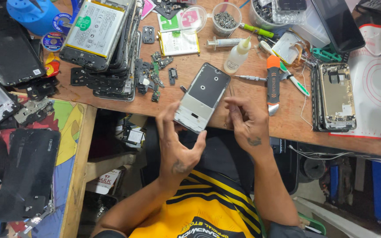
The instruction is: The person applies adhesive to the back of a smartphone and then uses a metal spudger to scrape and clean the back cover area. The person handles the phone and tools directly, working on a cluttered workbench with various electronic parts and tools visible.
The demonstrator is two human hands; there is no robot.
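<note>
Phone frame held at the edge of a cluttered wooden surface

Left hand (177, 147) fingers grasp the phone frame (203, 97) by its lower end; right hand (248, 122), fingers curled loosely, touches its right edge above the wooden surface (252, 119), beside an orange-handled tool (273, 83).

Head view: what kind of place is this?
Likely a phone repair bench: the left hand holds a stripped phone frame, opened phones are stacked on the wooden table, beside a screwdriver.

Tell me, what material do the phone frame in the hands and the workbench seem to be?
Phone frame: apparently metal, with a matte silver rim and a dark grey inner plate; possibly part plastic. Workbench: wood, with visible brown grain and a worn, unpolished surface.
</note>
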